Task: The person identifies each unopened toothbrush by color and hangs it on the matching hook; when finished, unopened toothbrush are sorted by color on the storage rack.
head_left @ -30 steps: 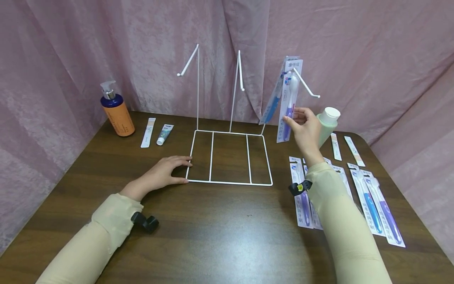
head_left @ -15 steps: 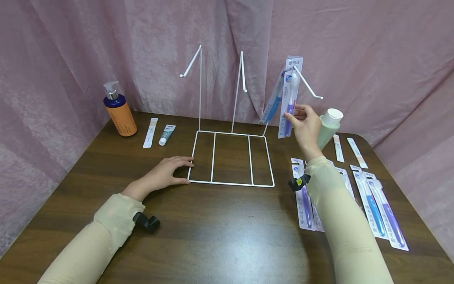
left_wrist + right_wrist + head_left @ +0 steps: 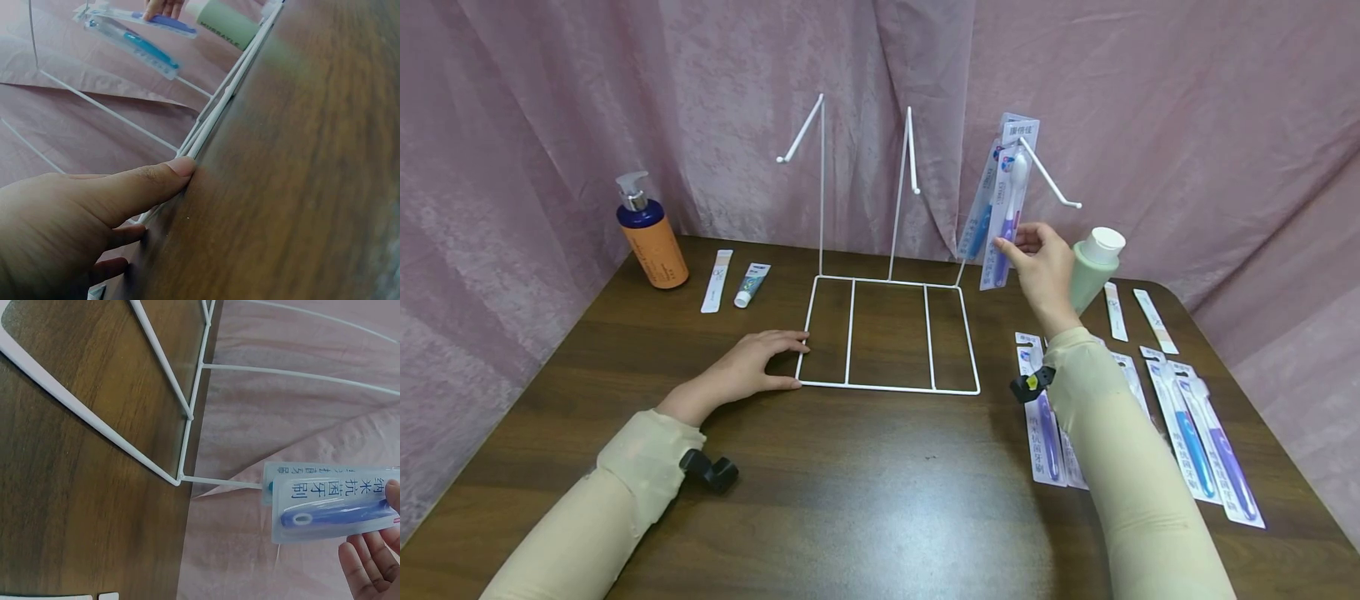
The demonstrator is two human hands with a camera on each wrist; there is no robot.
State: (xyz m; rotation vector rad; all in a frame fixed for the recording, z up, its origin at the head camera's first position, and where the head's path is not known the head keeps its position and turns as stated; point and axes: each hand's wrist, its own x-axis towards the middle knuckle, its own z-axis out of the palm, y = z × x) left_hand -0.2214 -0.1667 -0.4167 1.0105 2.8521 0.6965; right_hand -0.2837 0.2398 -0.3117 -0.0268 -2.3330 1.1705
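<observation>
A white wire display rack [image 3: 889, 388] stands on the table, with three hooked arms at its top. My left hand [image 3: 741, 367] rests at the front left corner of its base, thumb [image 3: 147, 184] and fingertips touching the wire. With my right hand [image 3: 1047, 271] I pinch the edge of a packaged purple toothbrush [image 3: 1009, 208]. Its card top is at the right hook [image 3: 1048, 179] in the head view. Behind it hangs a packaged blue toothbrush [image 3: 979, 217] on the same arm. In the right wrist view the lower end of the purple toothbrush package [image 3: 331, 512] shows beside my fingers.
Several packaged toothbrushes [image 3: 1187, 433] lie at the right, partly under my right forearm. A green bottle [image 3: 1093, 271] stands behind my right hand. An orange pump bottle [image 3: 655, 250], a small tube [image 3: 752, 285] and slim white sachets [image 3: 717, 281] are at the left back.
The purple toothbrush package's lower end has swung slightly left, with my right hand still pinching it. My left hand has stayed at the rack's corner.
</observation>
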